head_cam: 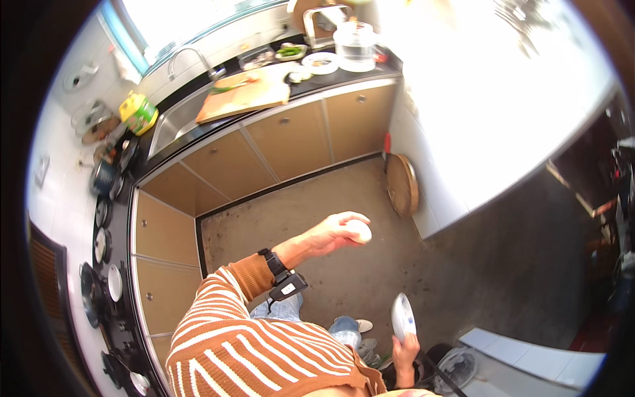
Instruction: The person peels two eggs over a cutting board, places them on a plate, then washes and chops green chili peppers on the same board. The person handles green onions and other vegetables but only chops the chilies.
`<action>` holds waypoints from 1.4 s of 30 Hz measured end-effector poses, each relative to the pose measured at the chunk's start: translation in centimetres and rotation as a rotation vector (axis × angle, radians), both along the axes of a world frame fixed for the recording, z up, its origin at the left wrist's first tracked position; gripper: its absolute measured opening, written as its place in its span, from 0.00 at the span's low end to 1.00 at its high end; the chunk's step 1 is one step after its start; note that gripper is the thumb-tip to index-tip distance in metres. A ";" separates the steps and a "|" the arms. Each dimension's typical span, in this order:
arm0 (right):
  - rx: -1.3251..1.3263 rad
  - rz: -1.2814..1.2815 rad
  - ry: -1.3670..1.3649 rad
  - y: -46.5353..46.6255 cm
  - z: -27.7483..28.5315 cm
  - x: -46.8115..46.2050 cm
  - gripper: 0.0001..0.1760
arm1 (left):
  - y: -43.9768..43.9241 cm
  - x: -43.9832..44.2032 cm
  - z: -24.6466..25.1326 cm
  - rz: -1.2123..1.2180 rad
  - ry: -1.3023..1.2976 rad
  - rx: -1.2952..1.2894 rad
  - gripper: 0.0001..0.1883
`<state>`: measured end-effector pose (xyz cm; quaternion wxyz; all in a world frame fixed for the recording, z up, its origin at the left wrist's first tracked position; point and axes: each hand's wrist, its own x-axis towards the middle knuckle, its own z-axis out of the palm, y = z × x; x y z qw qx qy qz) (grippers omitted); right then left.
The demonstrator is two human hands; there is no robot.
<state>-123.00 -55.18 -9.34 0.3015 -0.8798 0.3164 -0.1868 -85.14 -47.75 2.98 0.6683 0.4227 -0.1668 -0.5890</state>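
My left hand is stretched out over the bare floor, fingers curled around a pale, rounded object that looks like an egg. A dark strap with a small black device sits on that wrist. Lower right, my right hand grips the edge of a white bowl or dish with blue marks, tilted nearly on its side. The two hands are well apart.
A wooden cutting board with green onion lies partly over the sink. A round wooden board leans on the low tiled wall. Pots and lids line the left counter. A lined bin stands lower right.
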 end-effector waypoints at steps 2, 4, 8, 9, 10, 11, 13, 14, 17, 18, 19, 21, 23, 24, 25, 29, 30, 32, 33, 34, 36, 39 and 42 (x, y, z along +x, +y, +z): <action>-0.198 0.369 -0.032 -0.6 5.3 10.2 0.07 | 2.3 2.5 1.8 -0.084 -0.312 0.008 0.19; -0.362 0.639 -0.062 -0.1 10.3 20.1 0.05 | 5.0 6.1 3.8 -0.155 -0.714 -0.003 0.19; -0.651 0.983 -0.217 4.6 18.0 35.7 0.04 | 12.1 13.2 6.8 -0.099 -1.248 0.020 0.22; -0.686 1.058 -0.249 5.8 19.5 39.1 0.05 | 14.0 15.5 7.5 -0.096 -1.325 0.039 0.21; -0.712 1.114 -0.244 6.8 20.5 42.0 0.06 | 15.4 17.4 7.9 -0.008 -1.367 0.096 0.22; -0.730 1.166 -0.288 7.3 21.3 44.7 0.06 | 16.6 19.5 8.4 0.053 -1.512 0.174 0.23; -0.773 1.194 -0.349 8.7 22.1 49.9 0.07 | 19.3 23.7 9.2 0.145 -1.718 0.304 0.23; -0.801 1.208 -0.371 9.1 22.3 52.2 0.08 | 20.6 25.6 9.5 0.207 -1.769 0.345 0.22; -0.834 1.193 -0.474 9.3 22.0 58.6 0.08 | 21.9 30.5 10.1 0.360 -1.883 0.359 0.21; -0.863 1.177 -0.451 9.1 21.7 60.6 0.08 | 21.8 32.1 10.1 0.360 -1.880 0.371 0.22; -0.883 1.169 -0.493 8.7 21.4 62.8 0.09 | 21.4 33.8 10.1 0.454 -1.912 0.330 0.23; -0.830 1.151 -0.513 7.3 20.3 67.0 0.06 | 20.2 37.4 9.7 0.596 -1.945 0.299 0.26; -0.821 1.120 -0.511 5.1 19.1 71.2 0.06 | 19.7 41.1 9.1 0.709 -1.855 0.221 0.26; -0.824 1.110 -0.522 3.6 18.4 73.6 0.05 | 19.6 43.5 8.7 0.749 -1.800 0.217 0.25; -0.831 1.110 -0.430 2.0 17.7 76.0 0.06 | 19.8 45.8 8.2 0.811 -1.748 0.209 0.23; -0.826 1.071 -0.447 -3.7 14.3 85.5 0.08 | 20.2 52.8 5.8 0.806 -1.430 0.416 0.18; -0.814 1.069 -0.421 -5.1 13.4 87.3 0.08 | 20.0 53.7 5.2 0.790 -1.404 0.466 0.17; -0.826 1.040 -0.397 -7.2 11.6 90.8 0.08 | 19.9 55.9 3.9 0.782 -1.329 0.538 0.17; -0.826 1.026 -0.395 -8.0 10.7 92.3 0.08 | 19.8 56.7 3.3 0.786 -1.277 0.565 0.16; -0.711 1.055 -0.353 -8.6 10.0 93.7 0.08 | 19.5 57.3 2.7 0.776 -1.189 0.627 0.16; -0.727 1.044 -0.352 -9.8 9.0 95.9 0.09 | 19.1 58.4 1.8 0.793 -1.082 0.599 0.16; -0.705 1.027 -0.331 -10.9 7.9 98.1 0.10 | 19.0 60.4 1.0 0.771 -1.070 0.626 0.15; -0.665 1.002 -0.331 -11.0 7.0 99.1 0.10 | 19.3 62.4 0.7 0.739 -1.059 0.631 0.15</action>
